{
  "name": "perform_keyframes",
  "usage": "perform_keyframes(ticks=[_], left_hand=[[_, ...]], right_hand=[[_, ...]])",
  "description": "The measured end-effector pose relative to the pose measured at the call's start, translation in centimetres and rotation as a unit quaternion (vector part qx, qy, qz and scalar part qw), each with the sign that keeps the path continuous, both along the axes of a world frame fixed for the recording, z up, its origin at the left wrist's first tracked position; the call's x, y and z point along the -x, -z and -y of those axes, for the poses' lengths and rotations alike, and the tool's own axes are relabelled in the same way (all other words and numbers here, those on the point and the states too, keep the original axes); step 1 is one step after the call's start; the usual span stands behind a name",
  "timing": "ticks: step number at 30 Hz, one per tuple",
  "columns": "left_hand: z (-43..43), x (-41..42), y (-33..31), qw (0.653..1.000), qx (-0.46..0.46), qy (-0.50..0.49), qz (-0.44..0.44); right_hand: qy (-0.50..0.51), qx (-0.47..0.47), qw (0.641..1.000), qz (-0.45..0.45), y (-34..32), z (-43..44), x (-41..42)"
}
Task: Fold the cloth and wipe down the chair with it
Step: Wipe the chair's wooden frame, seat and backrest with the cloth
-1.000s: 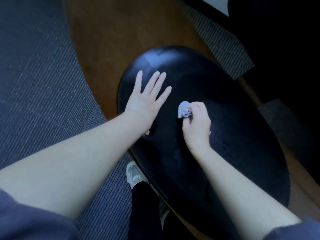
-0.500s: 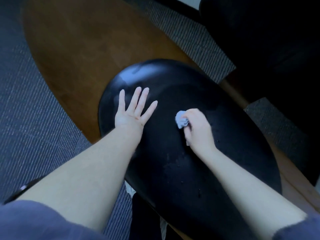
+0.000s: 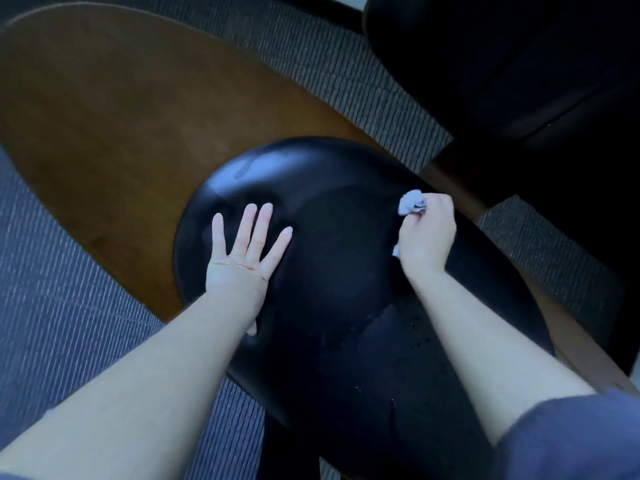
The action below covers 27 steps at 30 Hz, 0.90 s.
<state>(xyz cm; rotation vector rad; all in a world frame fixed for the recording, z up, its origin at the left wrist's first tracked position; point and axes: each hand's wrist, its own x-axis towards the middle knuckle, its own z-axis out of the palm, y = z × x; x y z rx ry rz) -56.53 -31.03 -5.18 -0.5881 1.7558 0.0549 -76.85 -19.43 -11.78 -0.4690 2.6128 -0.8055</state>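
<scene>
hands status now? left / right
Left hand: open, fingers spread flat on the chair.
Right hand: closed, holding the bunched cloth against the chair.

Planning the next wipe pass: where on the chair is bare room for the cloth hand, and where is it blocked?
Bare: chair middle between left hand and right hand; far rim between left fingertips and wooden table; speckled stretch between left forearm and right forearm. Blocked: under the flat left hand.

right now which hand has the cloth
The right hand: its fingers curl round the bunched pale cloth on the black chair. The left hand lies flat on it, fingers spread, holding nothing.
</scene>
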Motion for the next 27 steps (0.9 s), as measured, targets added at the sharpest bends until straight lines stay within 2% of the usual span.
perform_keyframes(ticks=[2,5,6,7,10,12,13,15,17,18,20,21,22,23,25,27], left_hand=[[0.0,0.2,-0.1,1.000,-0.003,-0.002,0.005],[0.0,0.3,-0.2,1.000,-0.007,-0.006,0.011],[0.1,0.3,-0.2,1.000,-0.008,-0.007,0.013],[0.1,0.4,-0.2,1.000,-0.007,-0.007,0.014],[0.1,0.3,-0.1,1.000,-0.008,-0.005,0.016],[0.1,0.3,0.0,1.000,-0.011,-0.004,0.014],[0.1,0.4,0.0,1.000,-0.012,-0.004,0.013],[0.1,0.3,-0.1,1.000,-0.013,-0.004,0.009],[0.2,0.3,-0.2,1.000,-0.015,-0.005,0.003],[0.2,0.3,-0.2,1.000,-0.017,-0.005,0.000],[0.3,0.1,-0.1,1.000,-0.019,-0.002,-0.007],[0.3,0.1,0.0,1.000,-0.019,-0.002,-0.009],[0.3,0.1,0.0,1.000,-0.021,-0.004,-0.012],[0.3,0.0,0.1,1.000,-0.023,-0.005,-0.016],[0.4,-0.3,0.1,0.999,-0.032,-0.005,-0.030],[0.6,-0.5,0.0,0.998,-0.037,-0.007,-0.049]], right_hand=[[-0.022,0.006,1.000,-0.001,0.0,0.3,-1.5],[-0.203,0.043,0.978,0.016,0.1,-1.8,-3.5],[-0.215,0.038,0.976,0.012,0.2,-2.1,-2.6],[-0.189,0.037,0.981,0.007,0.3,-1.8,-1.5],[0.027,0.020,0.999,-0.004,1.3,1.4,1.4],[0.082,0.032,0.996,-0.021,1.5,3.9,0.9],[0.063,0.046,0.997,-0.006,0.9,4.7,-0.2],[-0.104,0.093,0.990,0.021,0.4,4.6,-2.8],[-0.250,0.098,0.963,0.008,0.8,2.5,-3.2],[-0.235,0.089,0.968,-0.002,1.4,1.8,-1.9],[-0.044,0.060,0.997,-0.003,3.1,1.9,1.3],[0.053,0.040,0.998,-0.008,3.4,2.6,2.4],[0.108,0.031,0.993,-0.024,3.6,3.7,2.3],[0.112,0.057,0.992,-0.021,2.9,5.0,1.4],[-0.026,0.138,0.990,0.009,1.6,6.3,-2.0],[-0.194,0.148,0.970,0.005,1.2,5.1,-4.2]])
